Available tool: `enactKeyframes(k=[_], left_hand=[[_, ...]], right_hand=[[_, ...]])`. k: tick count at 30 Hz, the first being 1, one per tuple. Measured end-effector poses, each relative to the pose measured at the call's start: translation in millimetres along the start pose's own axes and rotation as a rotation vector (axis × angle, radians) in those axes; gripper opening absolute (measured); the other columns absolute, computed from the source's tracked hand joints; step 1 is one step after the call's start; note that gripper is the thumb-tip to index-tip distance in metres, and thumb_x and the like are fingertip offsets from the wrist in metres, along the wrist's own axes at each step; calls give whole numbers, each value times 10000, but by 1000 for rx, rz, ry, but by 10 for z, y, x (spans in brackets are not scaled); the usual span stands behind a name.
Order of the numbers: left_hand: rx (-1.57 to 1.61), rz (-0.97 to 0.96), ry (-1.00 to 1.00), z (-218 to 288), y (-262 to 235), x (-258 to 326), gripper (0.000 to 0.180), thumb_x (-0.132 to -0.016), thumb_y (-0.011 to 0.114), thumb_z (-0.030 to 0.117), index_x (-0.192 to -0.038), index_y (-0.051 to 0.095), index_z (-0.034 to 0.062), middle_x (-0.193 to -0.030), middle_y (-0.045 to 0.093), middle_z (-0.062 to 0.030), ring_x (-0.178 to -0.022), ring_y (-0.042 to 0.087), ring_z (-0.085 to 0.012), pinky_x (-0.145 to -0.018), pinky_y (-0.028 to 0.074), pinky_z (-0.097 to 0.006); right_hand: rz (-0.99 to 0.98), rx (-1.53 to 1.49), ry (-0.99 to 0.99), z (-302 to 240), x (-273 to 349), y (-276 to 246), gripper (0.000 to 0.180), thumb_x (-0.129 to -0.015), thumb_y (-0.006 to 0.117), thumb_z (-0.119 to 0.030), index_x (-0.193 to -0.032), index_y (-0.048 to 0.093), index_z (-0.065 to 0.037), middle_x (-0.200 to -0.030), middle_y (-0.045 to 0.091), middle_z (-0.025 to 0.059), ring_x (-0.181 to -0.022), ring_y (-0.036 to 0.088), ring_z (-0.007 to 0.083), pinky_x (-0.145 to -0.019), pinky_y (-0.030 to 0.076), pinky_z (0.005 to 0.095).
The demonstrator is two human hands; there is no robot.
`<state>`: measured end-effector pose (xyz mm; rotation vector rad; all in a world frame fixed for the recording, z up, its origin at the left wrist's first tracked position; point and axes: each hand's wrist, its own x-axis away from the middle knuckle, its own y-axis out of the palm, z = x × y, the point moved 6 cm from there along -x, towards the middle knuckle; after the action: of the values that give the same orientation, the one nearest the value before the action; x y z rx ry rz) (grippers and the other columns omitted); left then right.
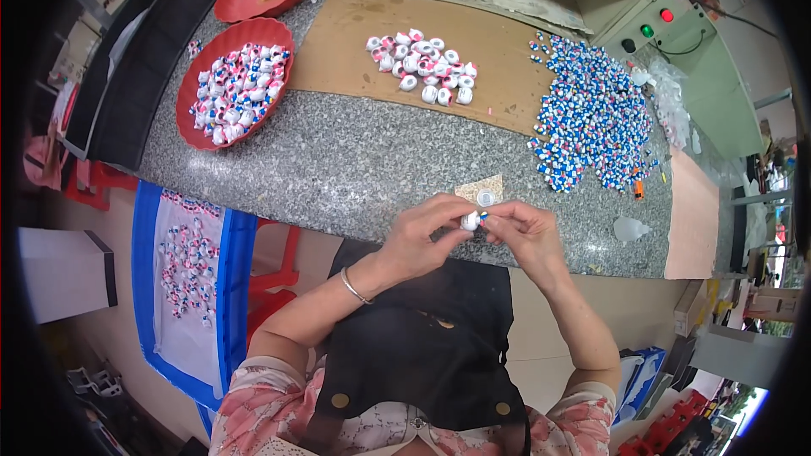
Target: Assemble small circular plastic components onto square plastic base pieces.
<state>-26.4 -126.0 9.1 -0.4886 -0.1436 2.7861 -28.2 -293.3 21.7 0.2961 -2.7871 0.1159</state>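
Lower left, a blue tray (235,287) holds small pieces; above, a red bowl (241,29) holds white-and-blue ones. Centre, at the front edge of the grey bench (380,152), the left hand (416,238) pinches a white piece (470,222), the right hand (532,232) a small blue part (483,216) beside it. Right, a blue heap (587,114) spreads.

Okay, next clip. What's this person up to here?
Someone seated at a speckled counter is working on a small white piece. The left hand holds it, while the right hand has its fingertips at a tiny blue part beside it; whether the two are joined is too small to tell. Ahead lie a cluster of white pieces and, to the right, a big heap of small blue-and-white parts. A red bowl at left holds many pieces with blue on them.
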Motion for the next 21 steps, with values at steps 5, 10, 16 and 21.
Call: enactKeyframes(k=[5, 10, 16, 21], left_hand=[[478, -290, -295, -126, -3, 6, 334, -896, 619, -59, -1228, 629, -21, -1102, 655, -129, -917, 681, -168, -800, 574, -265], [564, -437, -349, -66, 14, 29, 256, -989, 578, 127, -1178, 658, -26, -928, 673, -82, -776, 656, -114, -684, 539, -239], [557, -422, -448, -138, 33, 109, 285, -978, 552, 69, -1229, 634, -36, -918, 703, -123, -754, 660, -139, -679, 533, -259], [309, -365, -387, -135, -250, 9, 303, -927, 624, 42, -1227, 647, 10, -962, 683, -65, -840, 652, -140, -719, 529, -257]], right_hand=[[-66, 514, -457, -414, 163, 95, 100, -872, 694, -12, -968, 712, 9, -816, 683, 65, -717, 645, 119, -643, 510, 242], [-152, 494, -447, -407, 156, 177, 95, -850, 703, 7, -943, 720, 7, -811, 673, 86, -689, 653, 144, -601, 510, 255], [-144, 429, -430, -376, 168, 224, 109, -855, 699, 2, -962, 715, 8, -797, 662, 92, -667, 653, 152, -600, 517, 263], [-157, 423, -406, -385, 33, 298, 134, -861, 698, -50, -989, 721, -19, -832, 671, 104, -818, 677, 209, -720, 533, 315]])
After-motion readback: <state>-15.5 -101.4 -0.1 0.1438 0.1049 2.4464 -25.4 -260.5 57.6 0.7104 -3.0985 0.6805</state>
